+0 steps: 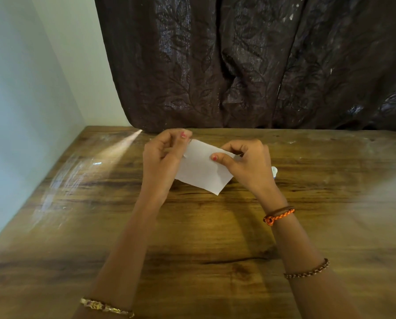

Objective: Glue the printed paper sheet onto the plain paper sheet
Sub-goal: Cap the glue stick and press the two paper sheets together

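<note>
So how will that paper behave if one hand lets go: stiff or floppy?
Probably floppy: the paper looks thin and its lower corner hangs unsupported while the left hand and right hand pinch its upper edge. Likely very light, so a draft could shift it. It shows a slight crease near the right thumb, so it should crumple easily.

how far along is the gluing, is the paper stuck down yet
Done: nothing visibly finished. No print shows on the white paper, so whether the sheets are already joined cannot be told. In hand: the left hand and right hand pinch its top edge, holding it above the wooden table. A small white and blue thing, maybe glue, peeks out behind the right hand. Left: possibly gluing and pressing flat.
</note>
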